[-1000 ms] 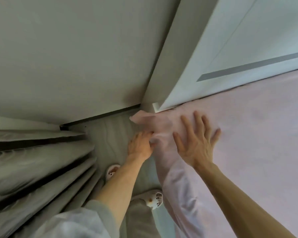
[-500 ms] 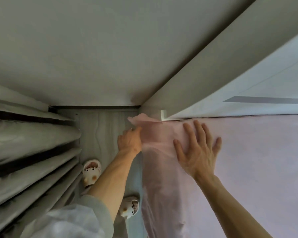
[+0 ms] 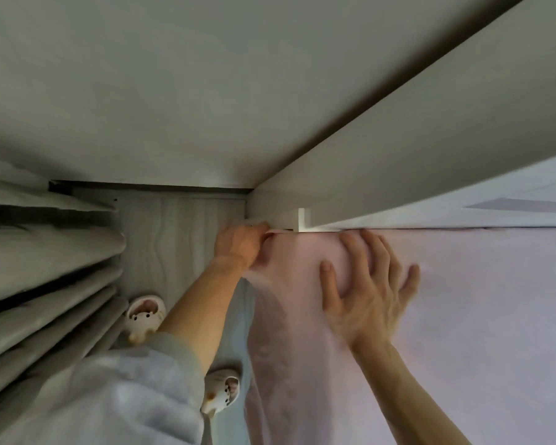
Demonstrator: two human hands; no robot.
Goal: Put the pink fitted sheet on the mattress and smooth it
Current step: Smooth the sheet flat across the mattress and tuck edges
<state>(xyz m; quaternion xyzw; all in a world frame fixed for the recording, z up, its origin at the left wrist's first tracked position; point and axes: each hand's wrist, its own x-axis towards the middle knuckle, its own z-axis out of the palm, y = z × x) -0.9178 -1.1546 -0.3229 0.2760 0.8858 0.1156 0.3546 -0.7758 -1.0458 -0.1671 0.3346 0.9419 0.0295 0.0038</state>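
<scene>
At the top corner of the bed, getting the sheet's corner hooked on

Left hand (image 3: 239, 244) has its fingers curled round the corner edge of the pink fitted sheet (image 3: 479, 316), right up by the white bed frame (image 3: 398, 187). Right hand (image 3: 369, 293) is flat, fingers spread, pressing the sheet onto the top just beside that corner. The sheet covers the top, but down the side it hangs loose and rumpled, with a pale strip of mattress (image 3: 230, 425) showing. Looks like the corner-fitting step. Next I'd guess pull the edge down and under the corner, then smooth the side. Slippers (image 3: 145, 316) and curtain (image 3: 45, 268) off left.
</scene>
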